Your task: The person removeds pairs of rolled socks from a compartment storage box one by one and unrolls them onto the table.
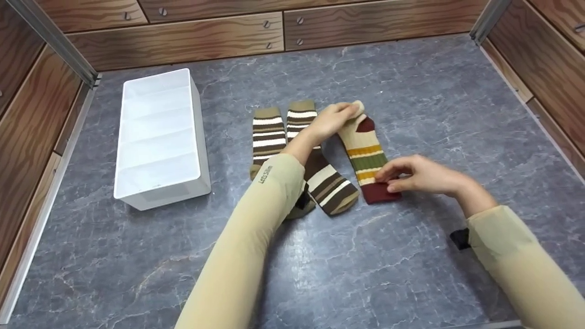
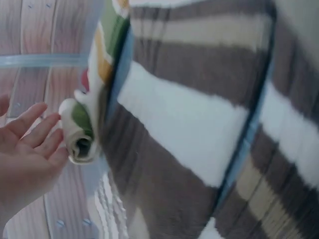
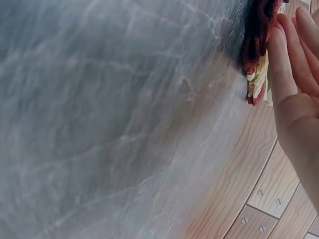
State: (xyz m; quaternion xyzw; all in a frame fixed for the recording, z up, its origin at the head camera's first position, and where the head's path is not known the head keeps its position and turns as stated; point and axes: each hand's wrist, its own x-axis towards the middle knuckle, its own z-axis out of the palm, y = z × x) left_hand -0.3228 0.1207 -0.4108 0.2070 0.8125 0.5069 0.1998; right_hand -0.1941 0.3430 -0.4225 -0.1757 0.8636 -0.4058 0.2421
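A sock with cream, mustard, green and maroon bands (image 1: 368, 160) lies flat on the floor, its maroon cuff towards me. At its far cream end is my left hand (image 1: 332, 121), fingertips touching it. The left wrist view shows a small cream-and-green roll (image 2: 79, 132) against the straightish fingers of that hand (image 2: 32, 149). My right hand (image 1: 422, 176) rests its fingertips on the cuff, thumb and fingers apart; the right wrist view shows its fingers (image 3: 280, 64) beside the maroon cuff (image 3: 259, 35). Brown striped socks (image 1: 268, 132) lie left of it, partly hidden by my left arm.
On the left stands a white plastic box (image 1: 203, 160) with several compartments. Wood-patterned panels (image 1: 183, 41) border the grey marbled surface (image 1: 356, 274) at the back and both sides. My left forearm crosses over the brown striped socks.
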